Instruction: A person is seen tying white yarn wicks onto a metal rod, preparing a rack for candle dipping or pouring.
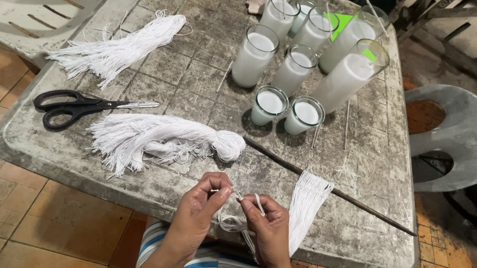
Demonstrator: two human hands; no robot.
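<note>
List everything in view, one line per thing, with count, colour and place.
string piece: one, white, looped between both hands at the near table edge
string bundles: two loose white bundles, one mid-table, one at the far left
strings on stick: one row, white, hanging off the near edge by the right hand
stick: one, dark, thin, lying slantwise across the near right
scissors: one pair, black handles, left side
glass candles: about ten, clear glass with white wax, far side
table: one, worn grey
chairs: two, grey plastic at right, white at far left
left hand: pinching the string
right hand: pinching the string
</note>
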